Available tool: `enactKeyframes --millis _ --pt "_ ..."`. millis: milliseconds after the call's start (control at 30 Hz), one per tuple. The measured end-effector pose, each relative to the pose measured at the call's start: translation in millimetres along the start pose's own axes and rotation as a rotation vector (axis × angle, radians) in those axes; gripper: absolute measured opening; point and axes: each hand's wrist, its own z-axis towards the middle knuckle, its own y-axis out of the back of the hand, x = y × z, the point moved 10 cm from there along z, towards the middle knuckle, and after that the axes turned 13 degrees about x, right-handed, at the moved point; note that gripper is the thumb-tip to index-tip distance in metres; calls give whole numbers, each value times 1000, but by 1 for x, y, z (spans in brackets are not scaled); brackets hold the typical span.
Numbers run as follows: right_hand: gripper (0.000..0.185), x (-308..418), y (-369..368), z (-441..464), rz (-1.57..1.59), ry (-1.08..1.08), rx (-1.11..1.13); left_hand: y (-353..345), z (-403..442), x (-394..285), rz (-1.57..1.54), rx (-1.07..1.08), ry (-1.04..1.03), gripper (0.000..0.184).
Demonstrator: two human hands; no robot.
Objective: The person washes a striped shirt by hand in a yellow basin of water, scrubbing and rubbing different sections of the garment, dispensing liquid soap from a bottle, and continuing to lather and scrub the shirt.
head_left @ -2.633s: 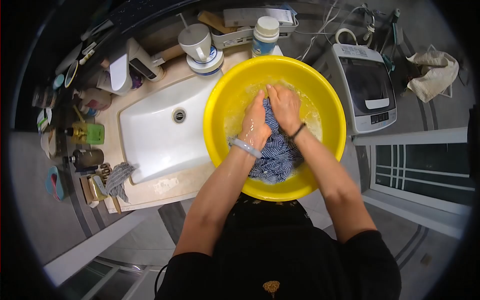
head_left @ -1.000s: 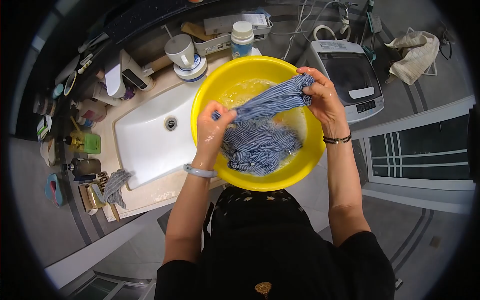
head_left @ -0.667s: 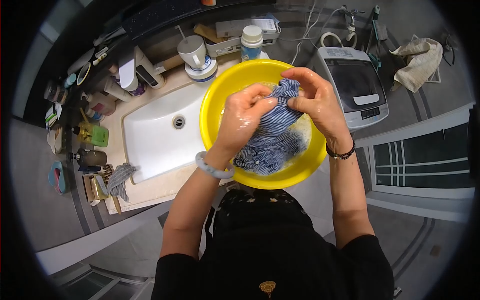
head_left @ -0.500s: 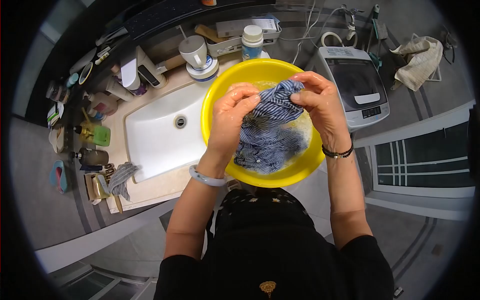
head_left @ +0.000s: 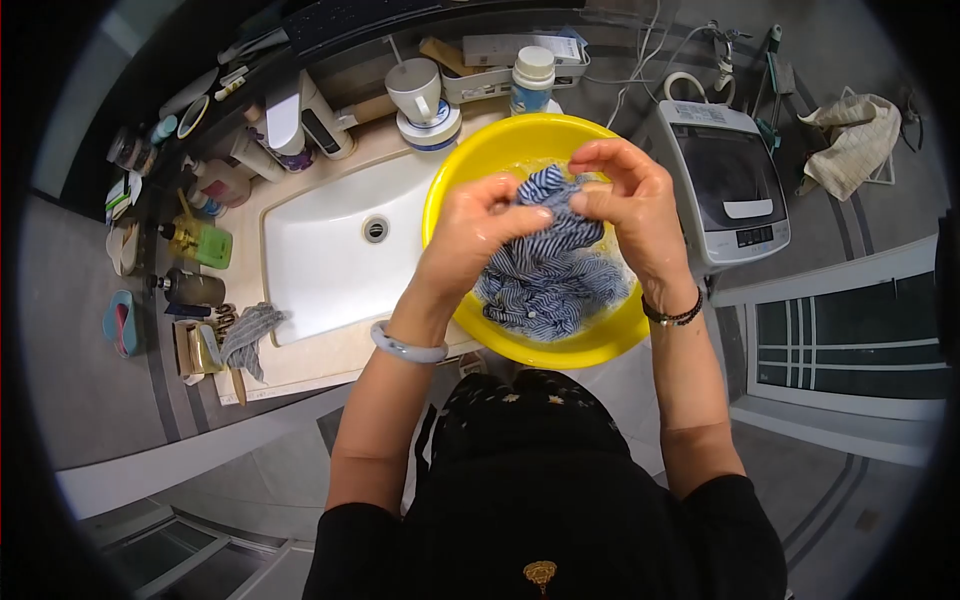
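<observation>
A wet blue-and-white striped garment (head_left: 550,290) lies bunched in sudsy water in a yellow basin (head_left: 437,200). One part of it is lifted above the basin between my hands. My left hand (head_left: 474,228), a pale bangle on its wrist, is closed on the lifted cloth from the left, thumb on top. From the right, my right hand (head_left: 640,205) pinches the same part between thumb and fingers, its index finger partly raised. A dark beaded bracelet circles that wrist. The garment's exact kind is hidden by its folds.
Left of the basin is a white sink (head_left: 325,270) in a counter. Bottles, including a green one (head_left: 215,244), line the counter's far left. A white mug (head_left: 415,88) and a white-capped bottle (head_left: 532,80) stand behind. At right is a washing machine (head_left: 725,180).
My hands have drawn the lifted cloth closer together and bunched it more. My right fingers have spread somewhat. The whole view has shifted slightly.
</observation>
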Motion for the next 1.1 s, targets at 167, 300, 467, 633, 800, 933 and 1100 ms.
enactKeyframes --millis 167,300,467,633,800,933,1100 --pt "30 -14 29 -6 -31 -19 -172 25 -12 9 -680 -178 -250 12" --pt "29 -1 -3 -13 -313 67 -149 26 -13 14 -619 -291 -202 7" --pt "24 -14 -5 -7 -358 6 -176 34 -24 9 -401 -379 -295 9" --pt "13 12 4 -7 -531 190 -280 39 -29 -6 -347 -480 -319 19" --pt "10 5 0 7 -260 19 -103 30 -17 -4 58 -197 -112 27" --pt "11 -16 8 9 166 -105 -84 60 -25 12 -198 -346 -56 18" --pt "21 -36 -1 8 204 -174 -6 62 -21 16 -667 -320 -211 25"
